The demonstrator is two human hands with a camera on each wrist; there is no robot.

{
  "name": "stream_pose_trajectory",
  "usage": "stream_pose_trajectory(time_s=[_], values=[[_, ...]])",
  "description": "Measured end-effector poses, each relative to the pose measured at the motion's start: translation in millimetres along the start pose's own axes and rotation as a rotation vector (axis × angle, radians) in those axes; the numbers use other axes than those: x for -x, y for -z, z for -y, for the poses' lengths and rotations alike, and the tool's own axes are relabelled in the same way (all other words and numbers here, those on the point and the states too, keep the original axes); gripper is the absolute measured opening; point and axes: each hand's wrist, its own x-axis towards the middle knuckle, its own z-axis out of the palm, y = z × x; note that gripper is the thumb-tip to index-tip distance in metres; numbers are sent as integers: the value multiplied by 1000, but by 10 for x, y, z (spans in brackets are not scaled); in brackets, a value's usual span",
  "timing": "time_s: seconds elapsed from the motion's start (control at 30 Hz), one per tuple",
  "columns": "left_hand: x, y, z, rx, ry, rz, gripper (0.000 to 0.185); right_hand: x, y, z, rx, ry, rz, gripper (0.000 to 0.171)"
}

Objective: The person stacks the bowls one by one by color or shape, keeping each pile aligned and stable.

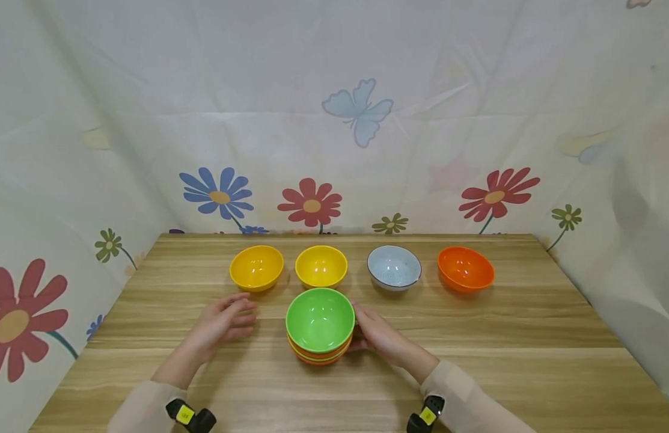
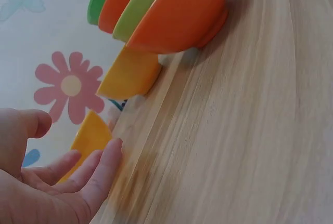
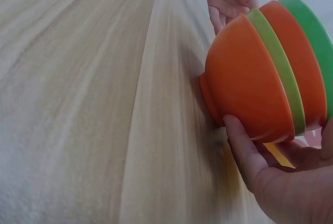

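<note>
- Wood-grain table (image 1: 475,373) carried everything, its near edge closest to the person and its far edge against a flowered cloth backdrop (image 1: 334,120).
- Near that edge, two pale sleeves (image 1: 464,403) came in, each with a small black and yellow wrist device (image 1: 185,414) on it.
- Just beyond them, about the middle of the table's width, stood a stack of bowls (image 1: 320,325): a green bowl (image 1: 320,317) on top, then orange, light green and orange below, as the right wrist view showed (image 3: 260,78).
- The right hand (image 1: 378,337) lay against the stack's right side, its fingers (image 3: 244,151) curled round the lowest orange bowl and touching its wall near the foot.
- The left hand (image 1: 223,322) hung to the left of the stack, apart from it, with fingers (image 2: 101,169) loosely spread and holding nothing; its fingertips were close above the wood.
- Farther back, a row of four single bowls ran along the far part of the table, well apart from one another.
- From left to right these were an amber bowl (image 1: 256,267), a yellow bowl (image 1: 321,266), a pale blue bowl (image 1: 394,267) and an orange bowl (image 1: 466,269).
- The amber bowl was the nearest of the row to the left hand.
</note>
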Motion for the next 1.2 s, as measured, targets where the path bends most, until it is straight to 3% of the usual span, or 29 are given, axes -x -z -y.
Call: stream_pose_trajectory(time_s=[0.33, 0.87, 1.2], values=[[-54, 166, -77, -54, -4, -72, 55, -3, 6, 0, -5, -12, -7, 62], [-260, 293, -246, -117, 5, -187, 58, 12, 10, -1, -10, 0, 7, 60], [-390, 322, -383, -272, 26, -244, 61, 9, 2, 14, -11, -1, 2, 54]])
